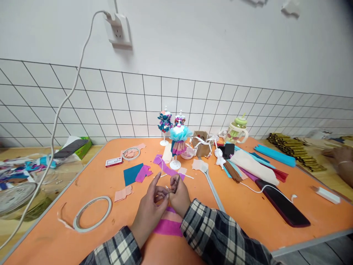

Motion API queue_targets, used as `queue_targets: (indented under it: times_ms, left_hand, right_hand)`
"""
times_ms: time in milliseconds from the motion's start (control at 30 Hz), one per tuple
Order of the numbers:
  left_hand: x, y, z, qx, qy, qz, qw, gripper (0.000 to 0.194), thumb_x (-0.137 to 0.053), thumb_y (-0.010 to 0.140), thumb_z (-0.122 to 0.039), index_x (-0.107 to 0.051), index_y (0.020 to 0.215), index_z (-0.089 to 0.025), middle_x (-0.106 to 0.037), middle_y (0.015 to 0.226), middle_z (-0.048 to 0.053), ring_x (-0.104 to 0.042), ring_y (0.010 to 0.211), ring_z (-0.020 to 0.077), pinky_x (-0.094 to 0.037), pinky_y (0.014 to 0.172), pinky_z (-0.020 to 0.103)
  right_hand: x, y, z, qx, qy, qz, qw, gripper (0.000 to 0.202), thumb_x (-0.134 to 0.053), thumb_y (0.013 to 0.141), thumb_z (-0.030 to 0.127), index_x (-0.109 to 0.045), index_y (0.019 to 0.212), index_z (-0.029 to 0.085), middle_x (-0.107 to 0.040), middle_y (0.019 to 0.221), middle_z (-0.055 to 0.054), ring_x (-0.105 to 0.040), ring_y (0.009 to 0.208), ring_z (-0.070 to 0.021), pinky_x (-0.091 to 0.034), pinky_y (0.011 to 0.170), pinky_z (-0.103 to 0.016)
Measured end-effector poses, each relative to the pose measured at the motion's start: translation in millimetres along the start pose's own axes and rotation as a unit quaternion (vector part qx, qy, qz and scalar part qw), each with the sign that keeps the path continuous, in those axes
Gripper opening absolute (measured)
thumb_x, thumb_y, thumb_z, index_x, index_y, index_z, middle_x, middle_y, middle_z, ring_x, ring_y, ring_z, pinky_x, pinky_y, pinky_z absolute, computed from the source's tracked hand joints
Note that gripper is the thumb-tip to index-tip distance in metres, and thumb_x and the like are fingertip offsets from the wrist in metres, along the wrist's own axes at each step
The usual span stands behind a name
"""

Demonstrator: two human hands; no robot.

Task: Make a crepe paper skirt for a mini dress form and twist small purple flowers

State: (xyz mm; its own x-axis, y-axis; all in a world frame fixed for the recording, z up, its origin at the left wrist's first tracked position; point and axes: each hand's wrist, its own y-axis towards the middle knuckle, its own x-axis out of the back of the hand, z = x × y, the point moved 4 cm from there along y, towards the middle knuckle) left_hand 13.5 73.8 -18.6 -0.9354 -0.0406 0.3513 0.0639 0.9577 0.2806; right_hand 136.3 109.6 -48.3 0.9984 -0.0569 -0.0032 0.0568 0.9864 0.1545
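My left hand (153, 202) and my right hand (179, 195) meet above the middle of the orange table, fingertips pinched together. Something small sits between them, too hidden to name. A thin dark sliver shows at the right hand's fingers. Under the hands lies magenta crepe paper (168, 228) with a peach band across it. Just beyond them a curled purple paper strip (168, 167) rests on the table. Behind it stands a small white dress form (179, 141) wearing a turquoise ruffle and a pink and teal skirt.
A tape roll (78, 221) lies at left, another tape ring (131, 154) farther back. Teal paper (131, 175) and a small red-and-white box (113, 162) are nearby. A phone (284, 204), paper rolls (253, 165) and a lidded cup (237, 130) occupy the right. A white cable (59, 110) hangs at left.
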Motion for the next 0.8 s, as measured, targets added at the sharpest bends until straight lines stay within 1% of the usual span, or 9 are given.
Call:
queue_targets:
  times_ms: [67,200,367,533,667,733,800]
  left_hand:
    - [1.1,-0.5,3.5,0.006,-0.015,-0.007,1.0,0.068,-0.057,0.086,-0.028,-0.029,0.148,-0.025,-0.07,0.088,0.0,-0.071,0.083,0.0177,-0.057,0.082,0.034]
    - [0.9,-1.4,8.6,0.024,-0.041,-0.002,0.999,0.066,-0.057,0.087,-0.028,-0.03,0.148,-0.024,-0.07,0.089,0.0,-0.07,0.084,0.0173,-0.057,0.079,0.033]
    - [-0.7,-4.0,8.3,0.018,-0.052,0.0,0.999,0.062,-0.055,0.088,-0.025,-0.033,0.146,-0.024,-0.069,0.09,0.001,-0.07,0.086,0.0169,-0.057,0.081,0.034]
    - [-0.6,-7.9,3.1,0.007,-0.059,0.007,0.998,0.06,-0.057,0.087,-0.025,-0.036,0.143,-0.023,-0.071,0.093,0.002,-0.07,0.086,0.0172,-0.057,0.082,0.034]
    - [2.0,-8.3,1.1,0.008,-0.065,0.016,0.998,0.06,-0.057,0.087,-0.024,-0.036,0.143,-0.024,-0.073,0.096,0.003,-0.07,0.086,0.0169,-0.057,0.083,0.035]
    - [4.0,-6.4,3.1,0.014,-0.075,0.014,0.997,0.06,-0.057,0.087,-0.023,-0.036,0.143,-0.024,-0.072,0.096,0.003,-0.07,0.086,0.0173,-0.057,0.084,0.035]
    - [5.9,-3.6,6.7,0.027,-0.095,0.006,0.995,0.062,-0.057,0.086,-0.022,-0.035,0.144,-0.023,-0.071,0.093,0.003,-0.07,0.086,0.0178,-0.057,0.083,0.036]
  right_hand:
    - [-0.5,0.7,1.0,0.009,0.009,0.023,1.0,0.028,-0.045,0.053,0.008,-0.042,0.078,0.022,-0.035,0.067,0.007,-0.034,0.059,-0.0108,-0.027,0.056,-0.025]
    - [-2.3,1.3,2.7,0.018,0.037,0.042,0.998,0.03,-0.041,0.049,0.01,-0.039,0.076,0.022,-0.033,0.067,0.007,-0.032,0.059,-0.0102,-0.025,0.055,-0.024]
    - [-3.0,-0.6,7.7,0.037,0.088,0.085,0.992,0.033,-0.04,0.047,0.014,-0.037,0.078,0.023,-0.028,0.064,0.009,-0.026,0.056,-0.0095,-0.022,0.053,-0.022]
    - [0.2,-2.9,10.8,0.047,0.126,0.111,0.985,0.029,-0.044,0.051,0.015,-0.038,0.079,0.022,-0.031,0.066,0.008,-0.027,0.058,-0.0093,-0.024,0.055,-0.022]
    - [-0.4,-5.1,11.0,0.027,0.14,0.137,0.98,0.03,-0.049,0.053,0.016,-0.036,0.079,0.022,-0.033,0.068,0.007,-0.029,0.058,-0.0085,-0.027,0.054,-0.02]
    - [-2.7,-8.0,11.8,0.005,0.138,0.161,0.977,0.029,-0.05,0.057,0.02,-0.035,0.082,0.023,-0.036,0.07,0.006,-0.03,0.054,-0.0077,-0.027,0.049,-0.019]
    - [-5.9,-11.3,13.2,-0.021,0.122,0.187,0.975,0.025,-0.049,0.065,0.027,-0.036,0.086,0.024,-0.04,0.071,0.005,-0.027,0.047,-0.0067,-0.023,0.042,-0.018]
